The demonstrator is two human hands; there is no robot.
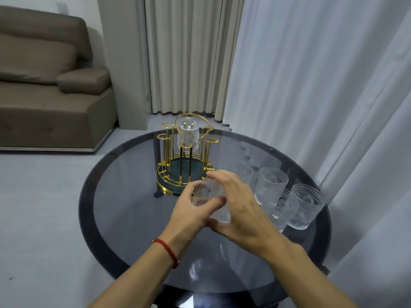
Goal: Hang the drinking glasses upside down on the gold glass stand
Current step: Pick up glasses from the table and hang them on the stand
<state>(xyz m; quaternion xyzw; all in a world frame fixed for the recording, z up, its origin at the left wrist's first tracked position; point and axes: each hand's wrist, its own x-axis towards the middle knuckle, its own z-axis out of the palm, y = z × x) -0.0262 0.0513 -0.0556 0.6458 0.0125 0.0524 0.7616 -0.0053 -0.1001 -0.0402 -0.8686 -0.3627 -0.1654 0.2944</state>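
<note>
The gold glass stand [165,174] rises from a dark green round base at the far side of the round glass table [124,196]. One clear glass [188,135] hangs upside down on a rear prong. In front of the stand, both hands hold a clear patterned glass [210,200] tilted on its side above the table. My left hand [189,215] grips it from the left and below. My right hand [239,205] covers it from the right and above. Several upright glasses [270,184] stand to the right.
White curtains [311,85] hang close behind the table's right side. A brown sofa [51,85] stands at the far left on a pale floor. The nearest upright glass [305,206] sits close to the table's right rim.
</note>
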